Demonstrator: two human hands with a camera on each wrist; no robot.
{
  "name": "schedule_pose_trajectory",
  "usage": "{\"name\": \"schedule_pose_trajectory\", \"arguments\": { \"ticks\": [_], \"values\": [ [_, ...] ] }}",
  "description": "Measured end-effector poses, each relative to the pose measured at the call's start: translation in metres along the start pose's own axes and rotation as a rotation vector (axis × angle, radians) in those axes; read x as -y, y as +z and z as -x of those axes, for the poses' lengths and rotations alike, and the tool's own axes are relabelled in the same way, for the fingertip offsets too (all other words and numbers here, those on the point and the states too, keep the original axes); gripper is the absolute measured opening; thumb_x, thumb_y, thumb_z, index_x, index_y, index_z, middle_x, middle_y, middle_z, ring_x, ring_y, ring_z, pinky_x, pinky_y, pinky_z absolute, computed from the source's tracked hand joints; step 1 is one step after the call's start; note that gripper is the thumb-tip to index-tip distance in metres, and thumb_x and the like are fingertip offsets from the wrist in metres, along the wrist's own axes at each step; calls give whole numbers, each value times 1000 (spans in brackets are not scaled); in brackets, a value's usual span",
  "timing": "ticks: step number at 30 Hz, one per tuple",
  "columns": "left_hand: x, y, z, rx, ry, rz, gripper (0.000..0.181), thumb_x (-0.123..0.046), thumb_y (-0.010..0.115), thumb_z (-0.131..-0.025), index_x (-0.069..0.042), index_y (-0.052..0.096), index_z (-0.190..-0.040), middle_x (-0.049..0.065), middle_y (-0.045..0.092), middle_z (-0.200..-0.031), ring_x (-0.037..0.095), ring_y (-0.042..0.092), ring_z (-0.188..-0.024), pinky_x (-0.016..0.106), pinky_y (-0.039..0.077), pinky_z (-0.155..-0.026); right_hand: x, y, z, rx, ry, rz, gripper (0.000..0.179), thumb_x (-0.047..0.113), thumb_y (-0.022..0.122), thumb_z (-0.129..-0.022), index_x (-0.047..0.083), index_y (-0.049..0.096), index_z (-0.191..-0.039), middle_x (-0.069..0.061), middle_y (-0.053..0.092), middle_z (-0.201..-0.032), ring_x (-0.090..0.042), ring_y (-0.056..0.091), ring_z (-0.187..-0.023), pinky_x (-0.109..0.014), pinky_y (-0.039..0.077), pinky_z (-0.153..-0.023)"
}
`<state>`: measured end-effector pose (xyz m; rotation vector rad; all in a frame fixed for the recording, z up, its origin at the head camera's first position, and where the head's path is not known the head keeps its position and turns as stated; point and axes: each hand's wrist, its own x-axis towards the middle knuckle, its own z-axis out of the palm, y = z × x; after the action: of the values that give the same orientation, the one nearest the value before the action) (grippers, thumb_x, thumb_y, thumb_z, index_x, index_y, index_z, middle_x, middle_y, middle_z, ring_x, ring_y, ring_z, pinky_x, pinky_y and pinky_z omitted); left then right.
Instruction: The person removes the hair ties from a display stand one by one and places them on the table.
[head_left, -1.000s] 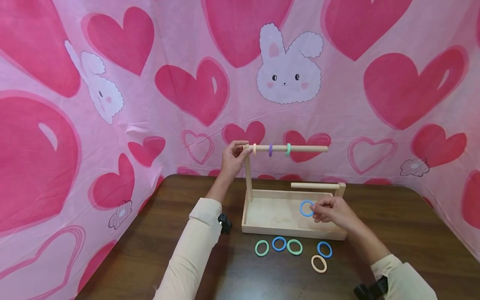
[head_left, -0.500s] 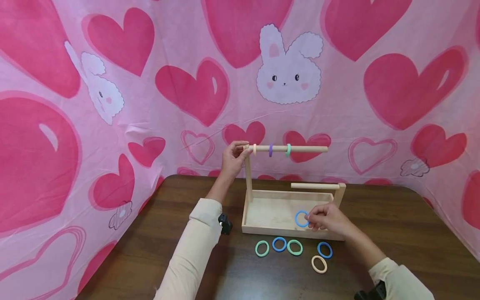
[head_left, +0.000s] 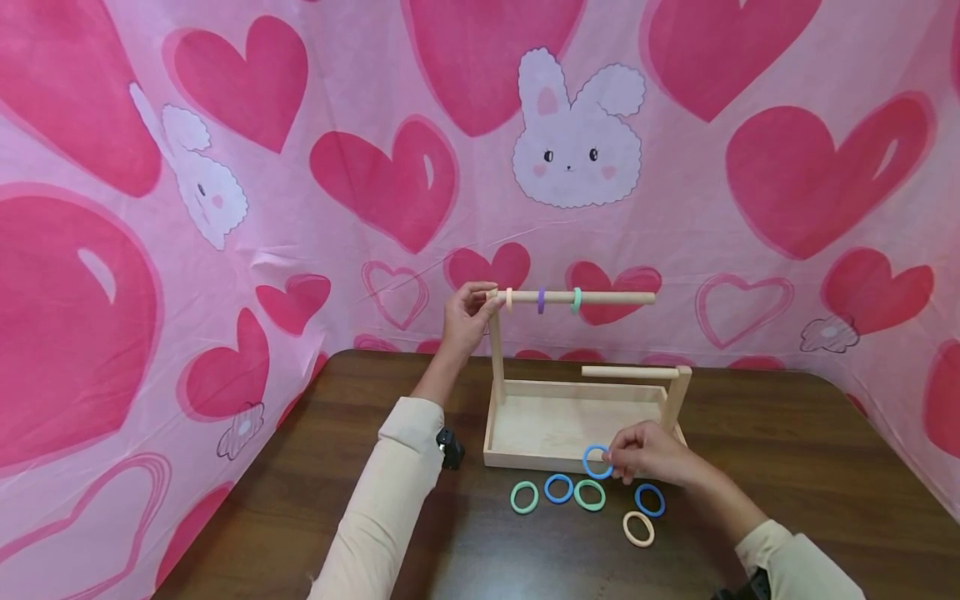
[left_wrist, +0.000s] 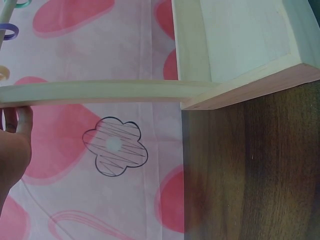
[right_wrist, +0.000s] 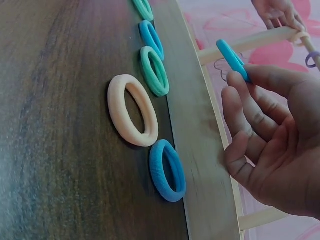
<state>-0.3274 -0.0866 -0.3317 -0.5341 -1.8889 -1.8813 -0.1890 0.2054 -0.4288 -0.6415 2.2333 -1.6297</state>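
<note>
A blue fabric hair tie [right_wrist: 232,60] is pinched between the thumb and index finger of my right hand [head_left: 651,454], over the front edge of a wooden tray stand [head_left: 540,460]. With my left hand [head_left: 463,323] I hold the top of the stand's tall post [head_left: 497,358]. From that post runs an upper bar [head_left: 618,297], threaded with a peach hair tie [head_left: 509,299], a purple one [head_left: 541,301] and a mint green one [head_left: 577,301]. The left wrist view shows only part of the left hand's fingers, at its left edge.
In front of the tray, several hair ties lie on the dark wooden table [head_left: 300,500]: a peach one [right_wrist: 119,107], a blue one [right_wrist: 157,170], more blue and green. A shorter bar [head_left: 630,372] stands at the stand's right. Heart-patterned cloth [head_left: 375,67] hangs behind.
My right hand has moved down and slightly left with the blue hair tie, from above the tray to its front edge. My left hand has stayed on the post.
</note>
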Motion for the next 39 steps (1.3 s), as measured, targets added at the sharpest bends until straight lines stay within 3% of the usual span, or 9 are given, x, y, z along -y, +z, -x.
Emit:
{"name": "schedule_pose_trajectory", "arguments": {
  "ticks": [8, 14, 21, 31, 39],
  "values": [
    [-1, -1, 2, 2, -1, 0, 25, 2, 71, -91, 9, 65, -114, 33, 70, -104, 0, 62, -76, 17, 50, -70, 2, 6, 5, 23, -8, 77, 21, 2, 62, -94, -19, 66, -90, -22, 71, -71, -2, 61, -55, -25, 55, -54],
    [0, -1, 2, -4, 5, 7, 25, 3, 72, -90, 10, 65, -114, 32, 71, -102, 0, 62, -76, 17, 50, -70, 2, 11, 8, 77, 19, 82, 23, 3, 63, -93, -20, 66, -90, -22, 70, -70, -2, 59, -54, -23, 53, -52],
    [1, 0, 2, -7, -10, 10, 25, 3, 73, -89, 8, 66, -113, 22, 74, -97, 0, 61, -73, 18, 48, -64, -2, 15, 10, 160, 60, 73, 23, 3, 64, -92, -20, 67, -89, -19, 70, -67, 0, 58, -53, -19, 51, -51],
    [0, 0, 1, -16, -1, 10, 25, 2, 73, -90, 9, 66, -113, 31, 71, -100, 0, 59, -70, 17, 42, -53, -2, 24, 13, 209, 74, 83, 24, 3, 66, -90, -20, 66, -85, -36, 65, -67, 2, 56, -48, -15, 47, -48],
    [0, 1, 0, -16, 8, 12, 25, 2, 73, -90, 9, 66, -112, 28, 73, -97, -1, 61, -72, 17, 48, -63, -2, 30, 14, 206, 140, 145, 17, 4, 69, -89, -11, 70, -81, -24, 69, -65, 0, 53, -48, -14, 44, -47]
  ]
}}
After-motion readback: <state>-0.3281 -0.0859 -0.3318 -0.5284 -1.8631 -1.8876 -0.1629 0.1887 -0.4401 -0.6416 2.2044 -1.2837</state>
